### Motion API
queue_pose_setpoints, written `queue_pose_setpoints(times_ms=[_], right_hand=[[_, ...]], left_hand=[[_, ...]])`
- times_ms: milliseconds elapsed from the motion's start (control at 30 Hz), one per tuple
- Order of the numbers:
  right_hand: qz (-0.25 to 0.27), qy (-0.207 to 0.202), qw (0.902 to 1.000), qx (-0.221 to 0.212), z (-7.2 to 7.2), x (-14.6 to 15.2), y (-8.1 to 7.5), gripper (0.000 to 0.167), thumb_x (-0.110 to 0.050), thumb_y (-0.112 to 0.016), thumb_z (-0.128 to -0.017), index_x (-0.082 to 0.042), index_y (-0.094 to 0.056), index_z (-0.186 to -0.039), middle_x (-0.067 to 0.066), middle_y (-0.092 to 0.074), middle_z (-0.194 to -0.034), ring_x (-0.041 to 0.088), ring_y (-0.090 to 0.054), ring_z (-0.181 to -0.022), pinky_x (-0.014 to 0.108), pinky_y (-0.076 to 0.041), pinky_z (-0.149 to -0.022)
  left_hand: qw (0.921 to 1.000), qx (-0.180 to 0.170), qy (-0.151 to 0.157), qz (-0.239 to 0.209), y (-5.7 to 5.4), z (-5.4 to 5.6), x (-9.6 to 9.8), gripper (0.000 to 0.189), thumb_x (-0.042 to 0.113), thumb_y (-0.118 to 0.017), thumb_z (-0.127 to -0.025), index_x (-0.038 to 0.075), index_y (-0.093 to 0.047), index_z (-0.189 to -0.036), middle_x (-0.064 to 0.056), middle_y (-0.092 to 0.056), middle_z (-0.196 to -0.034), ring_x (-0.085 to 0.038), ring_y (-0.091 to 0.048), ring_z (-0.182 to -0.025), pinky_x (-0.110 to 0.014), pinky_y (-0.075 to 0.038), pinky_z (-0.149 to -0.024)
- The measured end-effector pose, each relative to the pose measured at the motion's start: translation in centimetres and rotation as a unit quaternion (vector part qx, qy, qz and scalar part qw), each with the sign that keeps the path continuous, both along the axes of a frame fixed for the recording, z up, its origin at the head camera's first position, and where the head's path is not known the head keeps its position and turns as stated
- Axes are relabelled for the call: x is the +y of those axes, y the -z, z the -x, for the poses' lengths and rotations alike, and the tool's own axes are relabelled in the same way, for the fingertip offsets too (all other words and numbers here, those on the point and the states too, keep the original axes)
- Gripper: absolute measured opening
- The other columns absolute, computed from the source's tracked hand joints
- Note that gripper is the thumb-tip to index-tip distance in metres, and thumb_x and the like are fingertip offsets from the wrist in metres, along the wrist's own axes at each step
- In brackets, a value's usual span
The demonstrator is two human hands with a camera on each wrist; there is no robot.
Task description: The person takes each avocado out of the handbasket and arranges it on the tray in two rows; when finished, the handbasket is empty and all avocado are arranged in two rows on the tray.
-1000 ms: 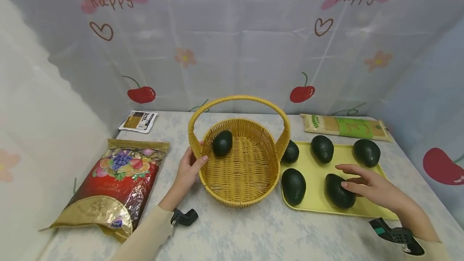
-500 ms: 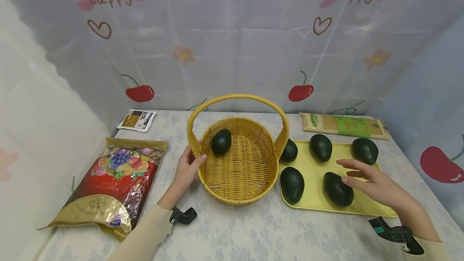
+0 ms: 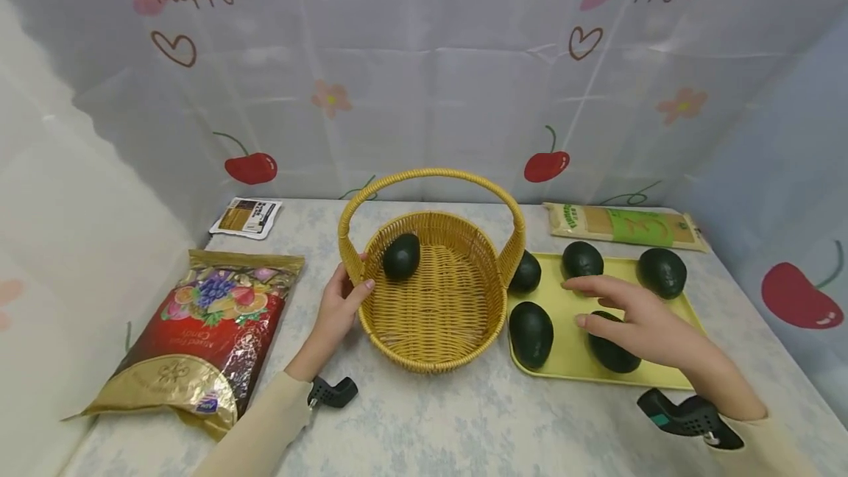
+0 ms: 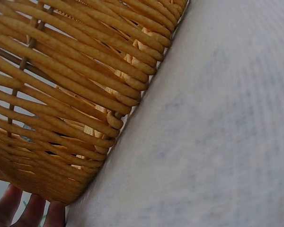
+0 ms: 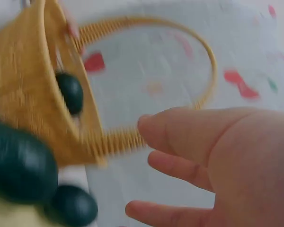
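Observation:
A yellow wicker basket [image 3: 430,300] with a tall hoop handle stands mid-table, one dark green avocado [image 3: 401,257] lying inside at its left. My left hand [image 3: 341,304] grips the basket's left side at the foot of the handle, thumb over the rim; in the left wrist view its fingertips [image 4: 33,208] lie against the weave. Over the yellow tray [image 3: 563,315] hovers my right hand [image 3: 639,322], fingers apart and nothing between them. It partly hides a near avocado [image 3: 612,348]. Other avocados on the tray include a front-left one [image 3: 531,334] and a back-right one [image 3: 662,272].
To the left lies a large red and gold bag of mixed fruit candy [image 3: 205,337]. Behind it is a small white packet [image 3: 247,218]. A long noodle packet [image 3: 626,227] lies behind the tray. A printed curtain [image 3: 424,94] hangs along the table's back edge.
My right hand has moved left and slightly up, away from the near avocado on the tray. The left hand keeps its hold on the basket. The head view has shifted slightly.

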State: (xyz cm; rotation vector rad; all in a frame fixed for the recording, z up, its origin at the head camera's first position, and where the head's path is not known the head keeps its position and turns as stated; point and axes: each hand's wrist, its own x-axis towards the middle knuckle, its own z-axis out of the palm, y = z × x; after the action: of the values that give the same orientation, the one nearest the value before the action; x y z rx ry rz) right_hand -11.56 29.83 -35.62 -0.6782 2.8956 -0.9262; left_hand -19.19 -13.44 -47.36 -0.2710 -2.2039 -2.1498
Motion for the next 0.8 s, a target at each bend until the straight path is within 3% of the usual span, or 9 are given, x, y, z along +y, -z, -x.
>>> queue_pose_setpoints(times_ms=[67, 200, 367, 500, 633, 800], right_hand=[[0.004, -0.033, 0.9994, 0.001, 0.4, -1.8, -0.8, 0.042, -0.021, -0.071, -0.097, -0.017, -0.062, -0.137, 0.005, -0.066, -0.135, 0.016, -0.064, -0.118, 0.034, -0.056, -0.093], [0.025, -0.093, 0.9949, -0.030, 1.5, -5.8, -2.2, 0.048, -0.023, -0.069, -0.099, -0.014, -0.056, -0.144, 0.010, -0.061, -0.142, 0.025, -0.066, -0.118, 0.043, -0.057, -0.095], [0.041, -0.123, 0.9902, -0.053, 3.5, -11.3, -2.8, 0.062, -0.025, -0.070, -0.097, -0.013, -0.045, -0.153, 0.011, -0.054, -0.149, 0.025, -0.066, -0.114, 0.042, -0.057, -0.094], [0.057, -0.106, 0.9896, -0.078, 5.8, -15.2, -2.8, 0.066, -0.028, -0.069, -0.096, -0.015, -0.041, -0.155, 0.012, -0.051, -0.153, 0.027, -0.067, -0.116, 0.044, -0.057, -0.095], [0.057, -0.055, 0.9891, -0.124, 8.5, -18.1, -1.9, 0.067, -0.034, -0.067, -0.097, -0.019, -0.039, -0.156, 0.016, -0.049, -0.154, 0.033, -0.065, -0.122, 0.048, -0.056, -0.096], [0.054, -0.009, 0.9818, -0.182, 11.4, -20.2, 0.1, 0.069, -0.038, -0.064, -0.099, -0.019, -0.036, -0.158, 0.021, -0.042, -0.158, 0.039, -0.048, -0.141, 0.057, -0.048, -0.106]], left_hand=[[1.0000, -0.001, 0.001, 0.000, 0.0, 0.0, 0.1, 0.055, 0.003, -0.058, -0.101, 0.005, -0.041, -0.153, -0.019, -0.044, -0.156, -0.017, -0.053, -0.127, -0.014, -0.049, -0.092], [1.0000, 0.000, 0.000, -0.003, 0.0, -0.1, 0.1, 0.055, 0.003, -0.058, -0.100, 0.005, -0.041, -0.153, -0.019, -0.044, -0.157, -0.017, -0.052, -0.129, -0.013, -0.049, -0.093], [0.9999, 0.010, 0.003, -0.001, -0.1, 0.1, -0.2, 0.055, 0.004, -0.058, -0.101, 0.005, -0.041, -0.153, -0.019, -0.043, -0.158, -0.017, -0.053, -0.127, -0.014, -0.049, -0.092], [1.0000, 0.007, 0.003, 0.003, -0.2, 0.3, -0.5, 0.055, 0.004, -0.058, -0.101, 0.005, -0.041, -0.153, -0.019, -0.043, -0.157, -0.015, -0.054, -0.124, -0.014, -0.050, -0.091], [1.0000, 0.006, 0.003, 0.000, -0.1, 0.3, -0.4, 0.055, 0.004, -0.058, -0.101, 0.005, -0.041, -0.153, -0.021, -0.045, -0.154, -0.012, -0.056, -0.122, -0.015, -0.050, -0.090], [0.9999, 0.009, 0.008, -0.007, 0.2, 0.2, -0.2, 0.054, 0.004, -0.057, -0.101, 0.004, -0.041, -0.153, -0.022, -0.044, -0.154, -0.012, -0.057, -0.120, -0.016, -0.051, -0.088]])
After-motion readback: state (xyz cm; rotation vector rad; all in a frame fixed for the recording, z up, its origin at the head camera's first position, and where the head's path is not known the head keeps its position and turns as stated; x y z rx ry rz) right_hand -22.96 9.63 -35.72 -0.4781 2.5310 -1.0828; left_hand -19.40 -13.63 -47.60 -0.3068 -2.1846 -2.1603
